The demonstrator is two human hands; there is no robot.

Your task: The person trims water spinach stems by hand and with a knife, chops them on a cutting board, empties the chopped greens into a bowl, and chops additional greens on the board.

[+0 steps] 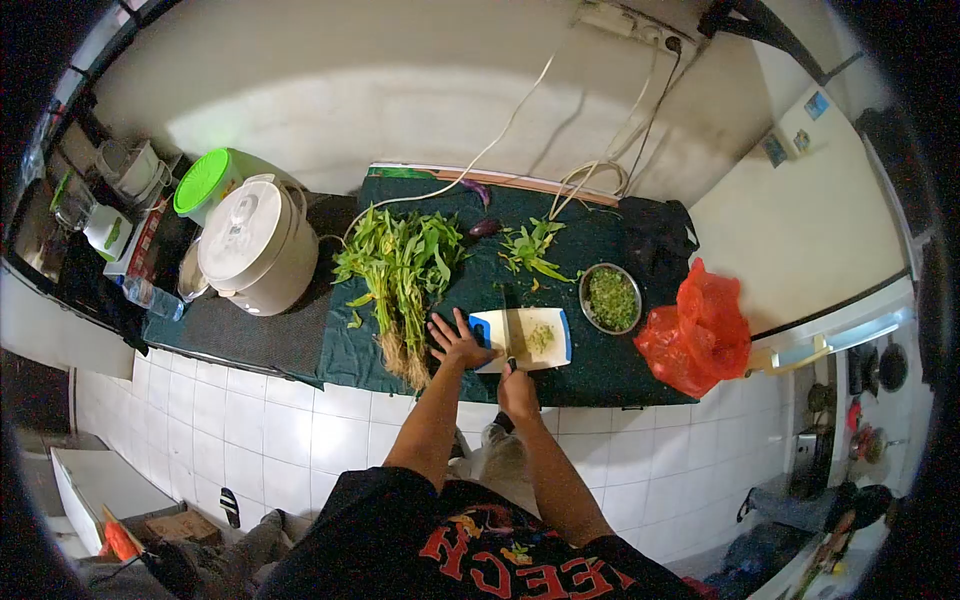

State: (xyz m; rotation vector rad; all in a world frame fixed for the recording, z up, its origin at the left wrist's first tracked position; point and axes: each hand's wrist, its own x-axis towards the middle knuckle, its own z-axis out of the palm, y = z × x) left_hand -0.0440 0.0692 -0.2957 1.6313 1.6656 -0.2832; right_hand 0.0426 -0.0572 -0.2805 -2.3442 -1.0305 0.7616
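Note:
My right hand [517, 393] is closed round the handle of a knife [508, 322], whose blade points away from me over a white chopping board [552, 320] with blue ends. On the board, right of the blade, lies a small heap of chopped greens [541, 339]. With fingers spread, my left hand [458, 345] rests at the board's left end, its thumb towards the blade. Just beyond that hand is a large bunch of leafy greens [400, 260] with roots [402, 365]. A metal bowl [582, 290] of chopped greens stands right of the board.
A red plastic bag [700, 330] sits at the table's right end. Loose leaves [533, 248] and a purple eggplant [485, 228] lie at the back. Left stand a white rice cooker [275, 255] and a green-lidded container [203, 182]. Another person's leg [245, 550] shows lower left.

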